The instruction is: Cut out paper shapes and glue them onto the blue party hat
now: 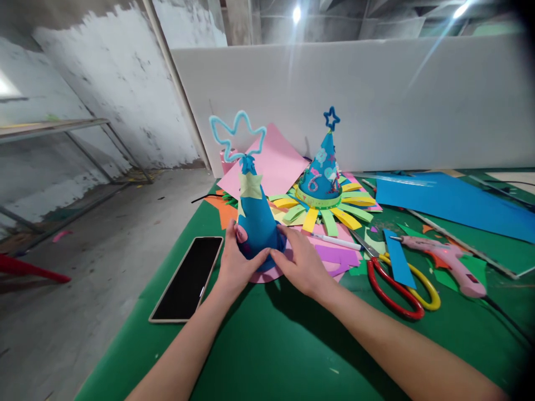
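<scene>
Both of my hands are around the lower part of a blue paper party hat, which stands upright at the near side of the pile. My left hand grips its left side, and my right hand grips the right, with the thumbs almost meeting at the front. A light blue pipe-cleaner star tops this hat, and a pale green paper star is stuck below the tip. Behind it to the right stands a finished-looking blue hat with a dark blue star and a fringe of yellow and green strips. My palms hide part of the held hat's rim.
A phone lies left of my hands on the green table. To the right are scissors, a pink glue gun, a white pen and paper scraps. A blue sheet and white board are behind.
</scene>
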{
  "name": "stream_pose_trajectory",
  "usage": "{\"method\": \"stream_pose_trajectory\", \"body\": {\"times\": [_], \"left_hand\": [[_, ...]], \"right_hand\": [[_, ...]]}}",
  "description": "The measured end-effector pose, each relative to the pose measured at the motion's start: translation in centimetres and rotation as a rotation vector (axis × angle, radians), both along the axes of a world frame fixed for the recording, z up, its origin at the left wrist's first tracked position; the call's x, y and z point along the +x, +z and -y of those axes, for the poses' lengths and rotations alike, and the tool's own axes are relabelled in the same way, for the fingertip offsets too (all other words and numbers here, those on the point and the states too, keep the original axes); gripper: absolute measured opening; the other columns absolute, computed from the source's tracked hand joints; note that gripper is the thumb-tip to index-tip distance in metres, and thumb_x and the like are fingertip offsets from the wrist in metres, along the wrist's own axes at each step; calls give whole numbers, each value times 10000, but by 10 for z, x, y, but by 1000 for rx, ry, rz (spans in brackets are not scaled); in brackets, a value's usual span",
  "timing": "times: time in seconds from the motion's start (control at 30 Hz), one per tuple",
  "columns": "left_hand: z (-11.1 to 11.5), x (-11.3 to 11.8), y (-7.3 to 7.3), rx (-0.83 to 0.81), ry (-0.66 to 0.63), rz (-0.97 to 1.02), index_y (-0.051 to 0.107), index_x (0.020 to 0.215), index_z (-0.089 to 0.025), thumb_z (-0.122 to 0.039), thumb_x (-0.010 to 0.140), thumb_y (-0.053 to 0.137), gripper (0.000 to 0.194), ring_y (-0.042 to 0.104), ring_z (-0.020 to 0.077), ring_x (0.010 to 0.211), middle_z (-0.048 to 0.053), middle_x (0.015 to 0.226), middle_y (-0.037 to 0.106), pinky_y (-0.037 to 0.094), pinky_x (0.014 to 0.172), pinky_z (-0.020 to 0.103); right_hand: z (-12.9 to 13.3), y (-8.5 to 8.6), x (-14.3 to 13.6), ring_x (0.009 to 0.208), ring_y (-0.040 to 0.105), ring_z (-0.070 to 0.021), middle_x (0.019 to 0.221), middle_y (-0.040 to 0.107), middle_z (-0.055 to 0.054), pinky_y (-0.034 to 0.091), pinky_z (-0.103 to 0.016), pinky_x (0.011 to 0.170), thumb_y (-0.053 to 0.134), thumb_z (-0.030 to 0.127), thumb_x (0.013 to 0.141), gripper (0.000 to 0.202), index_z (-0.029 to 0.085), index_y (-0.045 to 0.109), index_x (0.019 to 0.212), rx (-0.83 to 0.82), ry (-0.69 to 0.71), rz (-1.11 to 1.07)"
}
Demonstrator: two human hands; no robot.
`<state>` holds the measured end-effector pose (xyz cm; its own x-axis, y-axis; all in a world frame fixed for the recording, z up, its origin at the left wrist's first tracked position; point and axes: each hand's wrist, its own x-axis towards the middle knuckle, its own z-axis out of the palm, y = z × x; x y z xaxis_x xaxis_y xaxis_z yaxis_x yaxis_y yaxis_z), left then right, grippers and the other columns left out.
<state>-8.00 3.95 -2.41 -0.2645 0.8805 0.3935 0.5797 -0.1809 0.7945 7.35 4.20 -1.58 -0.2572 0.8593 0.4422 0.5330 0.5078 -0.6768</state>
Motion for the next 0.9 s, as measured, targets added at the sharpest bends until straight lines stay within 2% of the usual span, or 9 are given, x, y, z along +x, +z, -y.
{"method": "stream_pose_trajectory", "body": {"times": [0.1, 0.27, 0.5, 0.7, 0.8, 0.9], "left_hand": [[2, 2, 1, -29, 3, -27, 202, 1299, -207, -380, 551, 697, 913, 368, 308, 1172, 131, 1231, 402, 306, 945, 463], [3, 6, 4, -70, 47, -13, 177, 1305, -138, -382, 518, 708, 980, 384, 320, 1154, 173, 1215, 405, 320, 929, 463], [0, 6, 1, -40, 66, -14, 191, 1297, -161, -397, 499, 723, 988, 396, 337, 1139, 150, 1198, 427, 328, 912, 482], [-1, 5, -3, -64, 90, -96, 186, 1309, -124, -424, 539, 697, 972, 424, 323, 1120, 168, 1192, 454, 340, 904, 469], [-2, 4, -7, -23, 98, -133, 204, 1309, -132, -421, 544, 695, 954, 444, 306, 1097, 153, 1201, 456, 350, 903, 449], [-2, 3, -11, -10, 102, -151, 191, 1318, -131, -426, 562, 684, 950, 423, 301, 1117, 155, 1223, 436, 331, 923, 448]], "right_hand": [[-3, 7, 1, 972, 515, -237, 1058, 557, -97, 427, -405, 833, 484, 296, 787, 353, 186, 436, 1119, 64, -19, -44], [-12, 25, -3, 811, 531, -215, 872, 567, -63, 437, -365, 739, 518, 353, 767, 259, 190, 483, 965, 164, -34, -66], [-24, 45, -21, 738, 500, -200, 774, 545, -42, 402, -327, 681, 501, 381, 782, 178, 206, 494, 812, 326, -46, 12], [-30, 41, -22, 713, 481, -187, 694, 510, -22, 368, -306, 671, 438, 297, 827, 158, 212, 474, 698, 277, 28, -61], [-37, 34, -16, 613, 487, -153, 639, 495, 6, 382, -277, 596, 394, 315, 851, 174, 211, 440, 720, 198, -32, -199], [-51, 23, -5, 577, 497, -130, 633, 507, 15, 400, -253, 543, 343, 343, 871, 214, 207, 414, 721, 115, -161, -389]]}}
